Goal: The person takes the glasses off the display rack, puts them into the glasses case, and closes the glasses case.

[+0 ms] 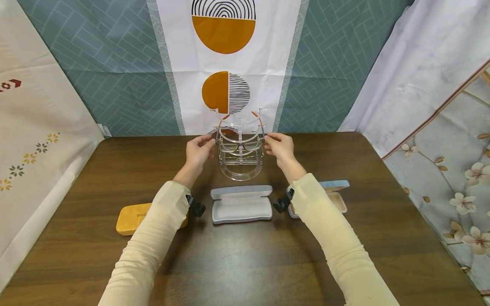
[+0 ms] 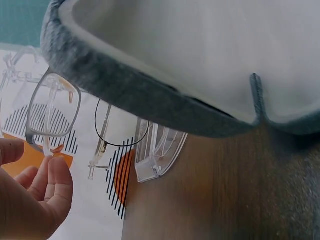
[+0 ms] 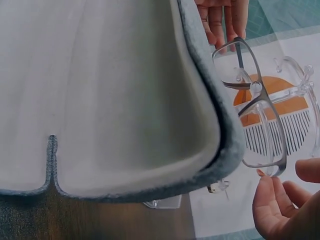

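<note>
Grey-framed eyeglasses [image 1: 229, 147] sat at a clear tiered display stand [image 1: 240, 176], close to the far edge of the counter [image 1: 237, 263]. Left hand [image 1: 199, 154]: thumb and fingertips almost together, pinching the frame's left corner by the hinge. Right hand [image 1: 281, 148]: matching grip at the right corner, a slight gap between thumb and fingers with the frame between them; firmness could not be told. Both temples ran to the far side, ending in orange tips.

Lower on the stand, thin dark-rimmed eyeglasses [image 2: 122, 145] were seen. A narrow strip of wood separated the stand's near rim from an open grey eyeglass case [image 1: 242, 210]. To its right, an open blue-lidded case [image 1: 336, 184] lay partly under the right sleeve [image 1: 325, 225]; to the left, a closed yellow case [image 1: 132, 218] was partly covered by the left sleeve [image 1: 147, 238]. Wood surface extended from the cases to the near side and out to both side edges.

Writing: small dark lettering on the yellow case, too small to read reliably.
</note>
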